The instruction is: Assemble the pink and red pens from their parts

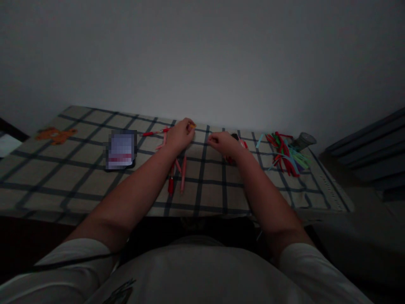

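Observation:
My left hand (181, 134) rests far out on the checked tablecloth (79, 169), fingers curled round a small orange piece (192, 126) that pokes out at its tip. My right hand (223, 143) lies beside it, fingers pinched together near a dark and red object (236, 137); what it holds is hidden. Several red and pink strips (177, 173) lie on the cloth under my left forearm. A red pen-like stick (155, 132) lies just left of my left hand.
A heap of coloured strips (286, 154), red, green and blue, lies at the right end by a small glass jar (303, 140). A dark flat device (120, 150) sits left of centre. An orange figure (55, 135) is at the far left. A wall stands behind.

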{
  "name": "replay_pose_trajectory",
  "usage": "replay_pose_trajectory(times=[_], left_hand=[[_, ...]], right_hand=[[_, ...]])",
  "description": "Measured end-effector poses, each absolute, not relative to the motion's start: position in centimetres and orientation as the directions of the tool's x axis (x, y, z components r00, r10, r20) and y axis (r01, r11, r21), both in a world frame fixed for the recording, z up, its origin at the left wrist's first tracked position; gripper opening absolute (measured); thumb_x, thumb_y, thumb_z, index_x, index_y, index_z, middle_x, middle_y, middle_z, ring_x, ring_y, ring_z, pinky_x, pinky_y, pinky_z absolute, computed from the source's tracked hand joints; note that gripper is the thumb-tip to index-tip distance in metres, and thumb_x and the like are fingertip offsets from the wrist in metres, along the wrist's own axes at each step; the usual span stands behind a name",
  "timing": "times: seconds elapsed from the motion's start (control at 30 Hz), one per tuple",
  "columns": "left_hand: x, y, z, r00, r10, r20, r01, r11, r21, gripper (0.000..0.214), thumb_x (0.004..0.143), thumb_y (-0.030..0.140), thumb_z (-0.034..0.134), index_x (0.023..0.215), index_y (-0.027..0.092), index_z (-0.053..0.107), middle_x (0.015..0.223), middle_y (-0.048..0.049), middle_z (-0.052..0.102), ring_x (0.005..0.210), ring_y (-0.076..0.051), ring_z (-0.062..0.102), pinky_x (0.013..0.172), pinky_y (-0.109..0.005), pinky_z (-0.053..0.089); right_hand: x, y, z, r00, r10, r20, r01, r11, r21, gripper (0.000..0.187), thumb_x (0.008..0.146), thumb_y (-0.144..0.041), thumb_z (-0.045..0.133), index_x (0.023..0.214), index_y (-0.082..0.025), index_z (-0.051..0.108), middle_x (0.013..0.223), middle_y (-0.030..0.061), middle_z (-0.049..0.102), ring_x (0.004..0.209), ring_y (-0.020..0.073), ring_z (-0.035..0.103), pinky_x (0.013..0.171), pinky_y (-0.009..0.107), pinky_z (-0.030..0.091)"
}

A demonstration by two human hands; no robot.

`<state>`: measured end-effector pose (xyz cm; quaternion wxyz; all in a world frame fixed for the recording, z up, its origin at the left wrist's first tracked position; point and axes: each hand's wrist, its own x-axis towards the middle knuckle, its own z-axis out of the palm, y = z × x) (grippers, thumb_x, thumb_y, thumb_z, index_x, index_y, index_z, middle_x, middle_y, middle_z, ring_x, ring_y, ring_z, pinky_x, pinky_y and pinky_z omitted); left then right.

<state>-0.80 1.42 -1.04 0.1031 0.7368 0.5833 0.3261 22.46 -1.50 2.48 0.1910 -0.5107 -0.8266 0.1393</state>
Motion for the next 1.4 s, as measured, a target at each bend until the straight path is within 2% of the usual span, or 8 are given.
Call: replay_pose_trajectory(times=[0.13,0.37,0.47,0.57,0.8,1.17,1.27,1.4], left_hand=[[-0.9,1.3,-0.9,0.062,0.922,0.382,0.783,-0.282,0.554,0.03,0.11,0.04,0.058,0.134,0.027,0.07,0.124,-0.0098,0.083,0.11,-0.028,0.076,0.09,-0.039,0.054],[-0.6,1.0,-0.6,0.034,0.921,0.388,0.777,-0.268,0.57,0.031,0.11,0.034,0.057,0.136,0.024,0.07,0.118,-0.0098,0.082,0.108,-0.028,0.076,0.093,-0.039,0.054],[-0.4,1.2,-1.0,0.021,0.906,0.423,0.764,-0.288,0.578,0.029,0.107,0.034,0.06,0.132,0.023,0.071,0.116,-0.0096,0.082,0.103,-0.028,0.075,0.091,-0.039,0.054],[-0.2,1.5,-1.4,0.016,0.885,0.465,0.753,-0.316,0.576,0.025,0.106,0.033,0.062,0.127,0.024,0.071,0.113,-0.0085,0.083,0.099,-0.026,0.073,0.088,-0.037,0.054],[-0.3,1.9,-1.9,0.015,0.869,0.494,0.755,-0.333,0.564,0.022,0.106,0.034,0.065,0.124,0.024,0.071,0.106,-0.0064,0.082,0.092,-0.024,0.072,0.081,-0.035,0.051],[-0.3,1.9,-1.8,0.011,0.876,0.482,0.752,-0.325,0.573,0.025,0.103,0.032,0.065,0.126,0.023,0.072,0.108,-0.0068,0.082,0.094,-0.025,0.072,0.082,-0.035,0.052],[-0.3,2.0,-1.9,0.004,0.878,0.478,0.747,-0.32,0.583,0.026,0.102,0.032,0.066,0.125,0.024,0.072,0.106,-0.006,0.081,0.093,-0.025,0.071,0.083,-0.036,0.052],[-0.5,2.4,-2.1,0.008,0.877,0.481,0.742,-0.327,0.585,0.023,0.101,0.032,0.066,0.122,0.024,0.073,0.105,-0.0061,0.081,0.091,-0.024,0.071,0.081,-0.036,0.051]], right_hand=[[18.6,-1.2,1.5,-0.59,0.805,0.061,0.711,0.554,-0.433,0.015,0.099,-0.014,0.075,0.089,-0.019,0.085,0.08,0.0021,0.079,0.074,0.0168,0.062,0.075,0.028,0.041],[16.2,0.3,-2.0,-0.766,0.632,0.123,0.438,0.652,-0.619,0.035,0.096,-0.002,0.07,0.115,-0.022,0.091,0.116,0.0044,0.09,0.105,0.019,0.081,0.101,0.031,0.058],[16.2,0.7,-3.4,-0.839,0.516,0.175,0.335,0.742,-0.58,0.043,0.095,0.002,0.069,0.122,-0.023,0.091,0.133,0.0077,0.088,0.125,0.0221,0.08,0.116,0.038,0.058],[16.5,0.7,-4.0,-0.858,0.478,0.186,0.326,0.788,-0.523,0.04,0.097,0.0,0.068,0.124,-0.02,0.09,0.136,0.0109,0.086,0.132,0.0244,0.077,0.123,0.044,0.056],[17.7,0.3,-3.3,-0.872,0.474,0.12,0.349,0.776,-0.526,0.028,0.101,-0.003,0.069,0.117,-0.017,0.088,0.13,0.0141,0.08,0.124,0.0263,0.074,0.119,0.05,0.058],[18.2,0.5,-2.6,-0.884,0.466,0.037,0.328,0.675,-0.661,0.006,0.102,-0.017,0.081,0.104,-0.019,0.086,0.113,0.0073,0.079,0.115,0.0225,0.071,0.113,0.039,0.055],[18.7,0.5,-2.4,-0.851,0.524,0.037,0.304,0.548,-0.779,0.007,0.103,-0.025,0.079,0.1,-0.02,0.083,0.105,0.0032,0.08,0.104,0.0197,0.072,0.104,0.035,0.056],[18.8,0.6,-2.6,-0.699,0.709,0.099,0.202,0.328,-0.923,0.019,0.105,-0.036,0.076,0.094,-0.02,0.076,0.088,-0.0013,0.075,0.082,0.015,0.066,0.079,0.027,0.053]])
